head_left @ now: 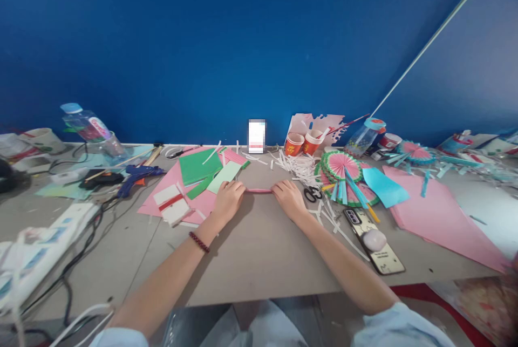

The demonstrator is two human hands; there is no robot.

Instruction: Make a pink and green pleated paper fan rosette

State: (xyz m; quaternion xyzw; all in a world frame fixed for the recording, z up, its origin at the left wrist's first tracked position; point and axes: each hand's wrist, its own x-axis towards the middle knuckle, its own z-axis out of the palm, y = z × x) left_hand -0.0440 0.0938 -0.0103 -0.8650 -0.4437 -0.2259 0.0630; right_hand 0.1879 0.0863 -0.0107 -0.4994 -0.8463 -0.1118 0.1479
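A narrow folded strip of pink paper spans the gap between my hands, low over the grey table. My left hand pinches its left end, and my right hand pinches the right end. Both sets of fingers are closed and partly cover the strip's ends. Left of my left hand lie a pale green paper strip and green paper on a larger pink sheet. Black-handled scissors rest just right of my right hand, among white paper strips.
A pink and green pleated paper fan, a blue paper piece and a phone lie to the right. Red paper cups stand behind. A blue glue gun, cables and a white power strip occupy the left.
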